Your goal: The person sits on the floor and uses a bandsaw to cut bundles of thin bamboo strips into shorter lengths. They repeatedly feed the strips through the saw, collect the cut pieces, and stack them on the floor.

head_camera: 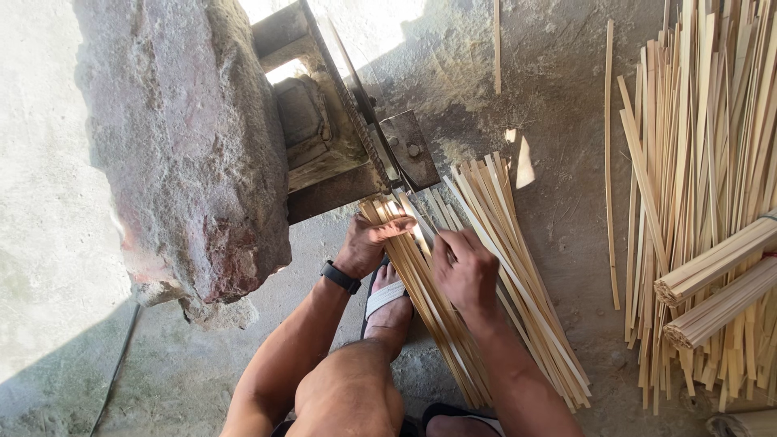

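I judged the strip (421,222), pinched flat by my left hand (366,245) and right hand (466,271) at the blade (380,142), above the floor pile (486,275), as light, springy and splintery, best gripped near the blade.

Your right hand (467,271) covers the strip it's pinching at the blade (368,109), your knee (350,392) blocks the near ends of the bamboo strips (502,267), the loose pile (696,162) runs off the right edge, and that bundle (716,259) is cut off too.
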